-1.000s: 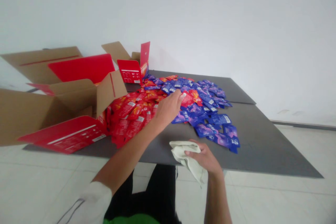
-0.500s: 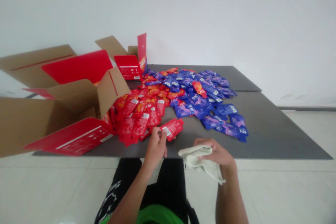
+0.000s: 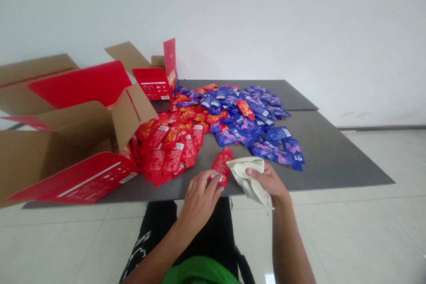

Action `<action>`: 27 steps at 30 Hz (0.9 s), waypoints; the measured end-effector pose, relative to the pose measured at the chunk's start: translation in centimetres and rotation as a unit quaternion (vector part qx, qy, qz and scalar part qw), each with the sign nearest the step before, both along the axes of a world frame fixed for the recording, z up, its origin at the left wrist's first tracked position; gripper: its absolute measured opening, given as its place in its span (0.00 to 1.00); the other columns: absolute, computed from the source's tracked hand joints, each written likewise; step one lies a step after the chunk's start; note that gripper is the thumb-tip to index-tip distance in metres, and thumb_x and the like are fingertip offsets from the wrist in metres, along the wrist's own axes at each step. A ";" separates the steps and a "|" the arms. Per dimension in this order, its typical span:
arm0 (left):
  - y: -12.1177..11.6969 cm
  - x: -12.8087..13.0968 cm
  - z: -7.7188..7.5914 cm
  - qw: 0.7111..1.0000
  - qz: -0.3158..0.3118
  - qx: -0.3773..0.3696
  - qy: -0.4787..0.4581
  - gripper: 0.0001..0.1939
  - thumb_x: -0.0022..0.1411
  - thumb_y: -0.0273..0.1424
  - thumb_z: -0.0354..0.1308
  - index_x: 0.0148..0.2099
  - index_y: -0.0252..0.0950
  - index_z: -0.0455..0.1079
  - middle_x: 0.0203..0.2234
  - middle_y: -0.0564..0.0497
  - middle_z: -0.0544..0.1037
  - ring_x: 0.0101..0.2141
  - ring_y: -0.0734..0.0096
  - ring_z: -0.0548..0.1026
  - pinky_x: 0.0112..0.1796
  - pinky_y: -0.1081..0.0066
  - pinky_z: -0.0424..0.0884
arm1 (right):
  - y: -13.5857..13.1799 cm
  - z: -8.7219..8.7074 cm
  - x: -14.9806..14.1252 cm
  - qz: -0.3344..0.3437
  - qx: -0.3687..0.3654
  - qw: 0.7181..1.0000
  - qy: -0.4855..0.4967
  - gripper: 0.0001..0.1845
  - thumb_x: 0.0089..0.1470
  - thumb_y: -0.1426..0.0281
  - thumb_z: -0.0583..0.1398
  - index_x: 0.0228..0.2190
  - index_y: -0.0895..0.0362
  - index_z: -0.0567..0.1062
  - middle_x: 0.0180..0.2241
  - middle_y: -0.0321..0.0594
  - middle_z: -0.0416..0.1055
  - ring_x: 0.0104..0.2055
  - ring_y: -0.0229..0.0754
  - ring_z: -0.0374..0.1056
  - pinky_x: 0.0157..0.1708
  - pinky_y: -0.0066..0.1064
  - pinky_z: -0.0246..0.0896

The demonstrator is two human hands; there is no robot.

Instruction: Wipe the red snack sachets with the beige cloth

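A single red foil pouch [image 3: 221, 165] lay on the dark grey surface [image 3: 333, 155], tilted with its upper end pointing away from the person and its lower end directly under the left hand's fingers. The left hand [image 3: 199, 202] was open, the fingers [image 3: 210, 185] spread and their tips resting on the pouch; whether they pinched it could not be determined.

Just right of those fingertips, a crumpled cream cloth [image 3: 248, 179] sat beside the pouch. The right hand [image 3: 269, 183] gripped the cloth, with the fingers curled over it and pressed into its folds.

Beyond and to the left of the left fingers lay a loose pile of red pouches [image 3: 169, 151], some overlapping. Beyond the right hand's fingers spread a larger scatter of blue and purple pouches [image 3: 256, 135], with a few red pouches mixed in and the two colours meeting at the middle of the surface.

Farther left of the fingers stood an open cardboard carton [image 3: 56, 151] with red-printed flaps, touching the red pile. A second open carton [image 3: 155, 82] stood behind it, at the far end of the red pouches.
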State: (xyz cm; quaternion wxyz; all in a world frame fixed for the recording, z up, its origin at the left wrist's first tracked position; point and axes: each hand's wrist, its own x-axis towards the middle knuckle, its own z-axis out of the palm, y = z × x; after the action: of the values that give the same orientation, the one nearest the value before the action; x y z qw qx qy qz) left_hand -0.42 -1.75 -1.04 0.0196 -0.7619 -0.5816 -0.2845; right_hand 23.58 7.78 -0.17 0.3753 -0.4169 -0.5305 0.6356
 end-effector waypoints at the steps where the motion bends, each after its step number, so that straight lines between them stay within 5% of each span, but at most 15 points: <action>1: 0.2 0.0 -0.4 1.000 -0.029 0.007 0.008 0.15 0.74 0.35 0.51 0.59 0.40 0.70 0.55 0.41 0.75 0.54 0.56 0.75 0.54 0.55 0.71 | 0.2 -0.2 -0.1 -0.043 0.009 0.999 -0.002 0.26 0.47 0.51 0.72 0.36 0.61 0.83 0.29 0.41 0.78 0.27 0.40 0.69 0.27 0.30 0.65; 5: 0.9 -0.3 -1.7 0.993 -0.119 0.009 0.018 0.15 0.74 0.32 0.53 0.59 0.40 0.71 0.57 0.45 0.75 0.59 0.60 0.72 0.58 0.59 0.71 | 1.0 0.1 -1.0 -0.163 0.047 0.984 -0.051 0.28 0.49 0.47 0.70 0.38 0.60 0.83 0.28 0.41 0.78 0.26 0.41 0.68 0.26 0.31 0.64; 8: 0.8 -0.7 -2.3 0.990 -0.139 0.023 0.001 0.13 0.74 0.31 0.53 0.57 0.39 0.73 0.55 0.47 0.78 0.58 0.63 0.73 0.58 0.61 0.71 | 1.1 1.0 -2.1 -0.192 0.171 0.960 -0.111 0.23 0.55 0.51 0.67 0.41 0.58 0.84 0.36 0.44 0.80 0.34 0.46 0.73 0.34 0.35 0.69; 12: 0.2 -1.0 -2.8 0.991 -0.128 0.039 -0.025 0.14 0.71 0.33 0.57 0.56 0.38 0.74 0.51 0.47 0.80 0.54 0.62 0.76 0.57 0.61 0.73 | 0.3 1.5 -4.2 -0.041 0.405 0.892 -0.195 0.15 0.62 0.66 0.63 0.49 0.50 0.82 0.47 0.44 0.79 0.47 0.48 0.74 0.48 0.37 0.69; 16: -0.2 -0.8 -3.2 0.996 -0.092 0.002 -0.018 0.15 0.68 0.38 0.62 0.54 0.40 0.75 0.45 0.46 0.82 0.47 0.58 0.80 0.50 0.58 0.78 | 0.7 0.4 -5.7 0.130 0.482 0.812 -0.301 0.21 0.61 0.74 0.63 0.54 0.48 0.79 0.51 0.44 0.78 0.52 0.47 0.74 0.51 0.34 0.68; 22: -0.1 -0.4 -3.6 0.995 -0.089 0.034 -0.042 0.14 0.69 0.33 0.60 0.55 0.38 0.74 0.51 0.47 0.81 0.52 0.61 0.78 0.54 0.60 0.76 | 5.9 0.8 -5.1 0.086 0.467 0.766 -0.433 0.23 0.59 0.79 0.63 0.55 0.56 0.78 0.51 0.48 0.77 0.52 0.49 0.74 0.53 0.37 0.69; 27: -0.3 0.0 -3.6 0.995 -0.079 0.048 -0.046 0.13 0.69 0.31 0.61 0.54 0.36 0.75 0.47 0.45 0.81 0.49 0.58 0.79 0.51 0.59 0.78 | 3.1 1.4 -5.4 0.107 0.506 0.761 -0.393 0.24 0.61 0.76 0.62 0.58 0.53 0.75 0.54 0.47 0.76 0.55 0.48 0.72 0.55 0.36 0.68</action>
State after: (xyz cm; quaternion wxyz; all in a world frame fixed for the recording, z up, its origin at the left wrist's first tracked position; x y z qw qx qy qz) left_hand -0.42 -2.08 -4.60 0.0072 -0.7901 -0.5051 -0.3472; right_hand 18.17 10.86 1.24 0.2199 -0.3204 -0.9169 0.0915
